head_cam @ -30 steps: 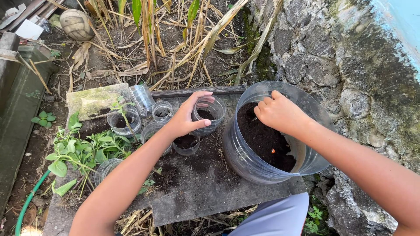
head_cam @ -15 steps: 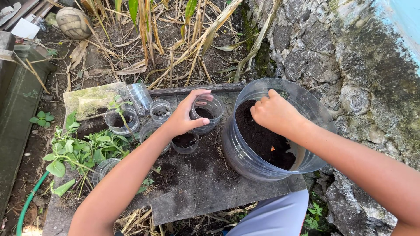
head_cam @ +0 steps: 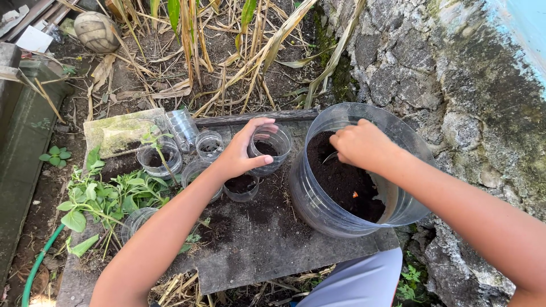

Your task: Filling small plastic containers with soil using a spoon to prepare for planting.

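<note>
Head view: the left hand (head_cam: 242, 153) grasps the rim of a small clear plastic cup (head_cam: 271, 146) that holds a little dark soil and stands on the grey slab (head_cam: 267, 250), just beside the large clear tub (head_cam: 347, 210). The right hand (head_cam: 361, 145) is inside the tub, closed over what looks like a spoon or scoop whose pale edge shows below the knuckles, resting on the dark soil (head_cam: 341, 182). Judgement: the step in hand is scooping soil from the tub to fill the steadied cup. The next move calls for a level lift over the tub wall and a tip into the narrow cup mouth without spilling onto the slab. A second cup with soil (head_cam: 242, 186) sits just below the left hand; more cups (head_cam: 209, 143) and leafy seedlings (head_cam: 108, 196) lie to the left.
</note>
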